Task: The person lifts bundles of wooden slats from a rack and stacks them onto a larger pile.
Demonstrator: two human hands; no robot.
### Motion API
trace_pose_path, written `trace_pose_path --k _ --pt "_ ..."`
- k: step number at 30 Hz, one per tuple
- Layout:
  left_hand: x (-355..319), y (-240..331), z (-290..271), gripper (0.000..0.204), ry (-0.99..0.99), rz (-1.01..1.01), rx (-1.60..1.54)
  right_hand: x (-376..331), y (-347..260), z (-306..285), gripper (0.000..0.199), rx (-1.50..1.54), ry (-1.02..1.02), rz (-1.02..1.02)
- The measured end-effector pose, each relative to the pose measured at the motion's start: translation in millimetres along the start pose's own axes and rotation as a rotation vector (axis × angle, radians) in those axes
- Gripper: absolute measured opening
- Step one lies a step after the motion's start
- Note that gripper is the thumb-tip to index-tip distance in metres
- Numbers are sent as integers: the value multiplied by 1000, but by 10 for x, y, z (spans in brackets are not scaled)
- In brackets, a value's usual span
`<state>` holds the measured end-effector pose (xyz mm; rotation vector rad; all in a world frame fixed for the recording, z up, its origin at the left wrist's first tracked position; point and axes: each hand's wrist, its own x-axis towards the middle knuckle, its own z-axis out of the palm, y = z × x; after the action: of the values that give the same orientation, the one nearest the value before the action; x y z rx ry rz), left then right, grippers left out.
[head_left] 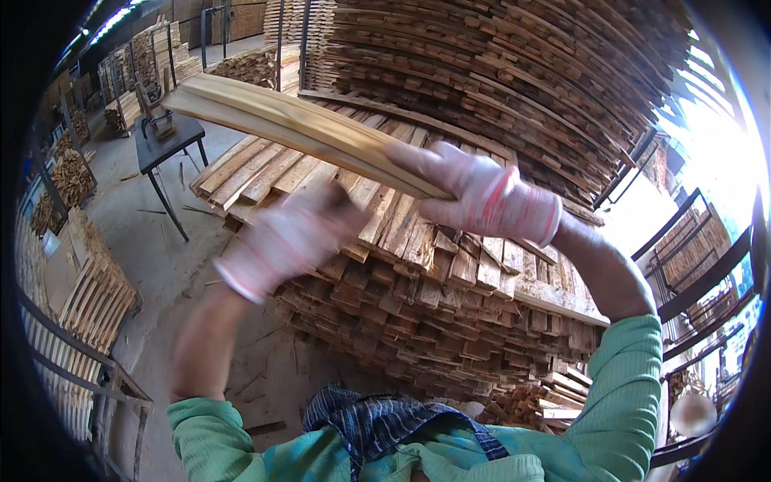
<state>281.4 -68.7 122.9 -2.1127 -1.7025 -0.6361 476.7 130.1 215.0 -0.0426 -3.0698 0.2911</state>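
My right hand (pixel 496 193), in a white and red work glove, grips the near end of long pale wooden boards (pixel 281 115). The boards seem to lie one against another, slanting up to the far left above a stack of planks (pixel 393 217). Below the boards, my left hand (pixel 289 233), in a similar glove, is smeared by motion. It looks apart from the boards, and its fingers cannot be made out. Rough planks lie side by side across the stack's top, with many layers of plank ends beneath.
A tall wall of stacked boards (pixel 490 72) rises behind the plank stack. To the left stands a dark metal table (pixel 173 143) on the concrete floor (pixel 165 269). More boards lean in a rack (pixel 88 297) at the lower left. Metal frames (pixel 707 309) line the right.
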Motion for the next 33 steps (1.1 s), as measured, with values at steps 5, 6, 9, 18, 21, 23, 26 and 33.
trace_pose_path --k 5,6,9,18,21,23,26,33 --pt "825 815 798 43 -57 2 -131 -151 1135 837 80 -90 47 -19" --pt "890 749 1061 49 -1 47 -101 -97 962 784 83 -49 -23 143" --pt "1027 849 1162 50 -57 -77 -19 -156 1078 828 85 130 -27 203" --pt "351 1466 1100 30 219 212 -280 -129 920 678 71 206 62 58" --pt "239 1513 1277 32 292 230 -371 -197 820 699 69 20 -36 85" --pt "243 1536 1376 27 235 314 -476 -223 821 763 66 -78 49 0" --pt "90 1736 1580 21 134 352 -676 -238 700 777 63 -70 76 27" --pt "-690 2191 2565 16 -76 323 -741 -130 656 963 65 -116 87 25"
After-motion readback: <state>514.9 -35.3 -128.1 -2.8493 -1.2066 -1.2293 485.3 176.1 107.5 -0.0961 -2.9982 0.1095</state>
